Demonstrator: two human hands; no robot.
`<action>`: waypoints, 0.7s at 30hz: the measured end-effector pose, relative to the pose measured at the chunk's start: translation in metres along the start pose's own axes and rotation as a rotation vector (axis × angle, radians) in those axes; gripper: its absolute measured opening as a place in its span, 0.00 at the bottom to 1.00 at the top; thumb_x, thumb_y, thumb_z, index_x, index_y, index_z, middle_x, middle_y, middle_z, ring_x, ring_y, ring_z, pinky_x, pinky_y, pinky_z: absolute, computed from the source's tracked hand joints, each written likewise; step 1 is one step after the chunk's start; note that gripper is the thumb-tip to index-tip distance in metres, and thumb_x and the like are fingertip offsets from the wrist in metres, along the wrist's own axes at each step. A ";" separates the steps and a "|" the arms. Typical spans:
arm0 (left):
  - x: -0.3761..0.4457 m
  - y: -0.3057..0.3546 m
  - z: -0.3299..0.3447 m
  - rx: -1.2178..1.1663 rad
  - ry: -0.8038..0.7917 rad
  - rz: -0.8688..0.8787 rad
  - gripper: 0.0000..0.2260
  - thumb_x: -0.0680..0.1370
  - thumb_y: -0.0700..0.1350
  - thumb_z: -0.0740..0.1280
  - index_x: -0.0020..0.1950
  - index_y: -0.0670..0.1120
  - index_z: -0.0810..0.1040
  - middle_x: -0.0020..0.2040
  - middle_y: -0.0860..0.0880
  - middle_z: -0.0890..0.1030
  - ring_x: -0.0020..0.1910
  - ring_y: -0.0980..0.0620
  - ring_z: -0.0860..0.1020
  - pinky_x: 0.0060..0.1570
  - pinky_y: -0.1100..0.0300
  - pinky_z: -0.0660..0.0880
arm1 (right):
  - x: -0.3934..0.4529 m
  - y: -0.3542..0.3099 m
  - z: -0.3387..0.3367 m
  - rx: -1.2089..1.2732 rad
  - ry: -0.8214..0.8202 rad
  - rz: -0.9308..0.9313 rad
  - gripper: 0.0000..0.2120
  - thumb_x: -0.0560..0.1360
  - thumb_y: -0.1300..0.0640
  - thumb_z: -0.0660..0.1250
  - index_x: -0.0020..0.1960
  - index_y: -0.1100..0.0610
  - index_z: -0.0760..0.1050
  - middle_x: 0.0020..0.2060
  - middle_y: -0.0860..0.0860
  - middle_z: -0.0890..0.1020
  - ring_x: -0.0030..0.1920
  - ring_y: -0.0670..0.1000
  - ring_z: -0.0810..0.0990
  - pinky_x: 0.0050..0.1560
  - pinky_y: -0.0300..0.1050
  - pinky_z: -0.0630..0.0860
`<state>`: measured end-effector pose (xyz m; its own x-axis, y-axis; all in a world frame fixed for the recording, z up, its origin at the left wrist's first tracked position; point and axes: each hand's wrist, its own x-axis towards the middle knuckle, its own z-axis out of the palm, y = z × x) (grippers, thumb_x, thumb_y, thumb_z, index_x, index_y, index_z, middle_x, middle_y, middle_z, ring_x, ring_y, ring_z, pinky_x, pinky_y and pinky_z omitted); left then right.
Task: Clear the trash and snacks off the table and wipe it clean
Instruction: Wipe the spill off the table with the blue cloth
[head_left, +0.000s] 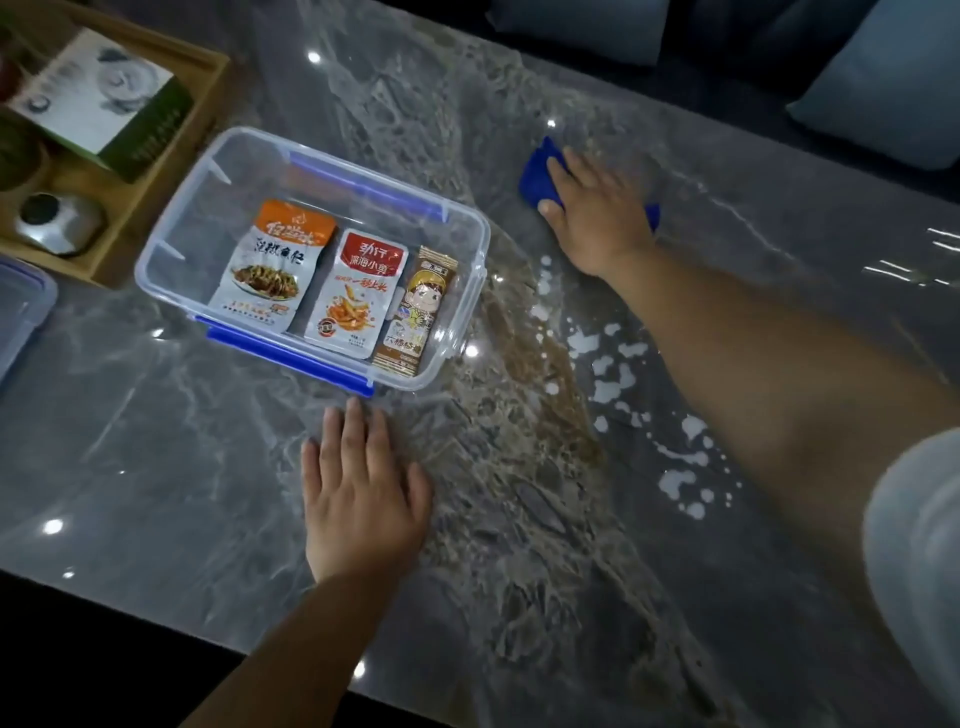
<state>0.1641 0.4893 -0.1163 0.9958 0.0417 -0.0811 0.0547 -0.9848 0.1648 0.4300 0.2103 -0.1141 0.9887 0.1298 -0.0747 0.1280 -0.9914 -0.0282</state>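
Observation:
A clear plastic box (470, 249) with blue clips stands open on the grey marble table (156, 441). Inside lie three snack packets: an orange-topped one (270, 265), a red-topped one (356, 296) and a slim brown one (415, 312). My right hand (597, 213) presses flat on a blue cloth (537, 179) at the far side of the table. White splashes of liquid (618, 374) spread over the table between the box and my right forearm. My left hand (358, 493) rests flat, palm down, on the table just in front of the box.
A wooden tray (156, 171) at the far left holds a green and white carton (98, 98) and a metal lid (57, 223). Another clear lid (21, 312) sits at the left edge. Blue-grey cushions (883, 88) lie beyond the table.

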 end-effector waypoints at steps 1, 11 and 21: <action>0.000 0.000 0.000 -0.001 0.001 0.004 0.30 0.76 0.55 0.54 0.74 0.40 0.63 0.76 0.40 0.63 0.77 0.42 0.55 0.75 0.44 0.48 | -0.008 -0.002 -0.001 0.009 -0.021 -0.041 0.29 0.80 0.42 0.44 0.76 0.55 0.53 0.77 0.55 0.56 0.76 0.55 0.54 0.74 0.56 0.53; 0.000 0.002 -0.004 0.004 -0.037 0.004 0.30 0.76 0.55 0.52 0.75 0.40 0.62 0.76 0.39 0.60 0.77 0.41 0.53 0.74 0.42 0.49 | -0.163 -0.057 0.003 0.102 -0.126 -0.231 0.25 0.81 0.46 0.49 0.74 0.56 0.58 0.76 0.55 0.60 0.75 0.56 0.58 0.72 0.56 0.55; -0.002 -0.001 -0.003 0.004 -0.056 0.024 0.29 0.79 0.54 0.53 0.76 0.41 0.59 0.78 0.40 0.57 0.77 0.42 0.51 0.74 0.44 0.45 | -0.323 -0.133 0.016 0.119 -0.179 -0.238 0.24 0.80 0.47 0.52 0.73 0.55 0.61 0.74 0.53 0.64 0.75 0.54 0.58 0.74 0.58 0.54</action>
<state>0.1626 0.4905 -0.1138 0.9912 0.0087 -0.1321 0.0304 -0.9861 0.1634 0.0922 0.3000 -0.1021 0.9016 0.3691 -0.2256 0.3334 -0.9252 -0.1815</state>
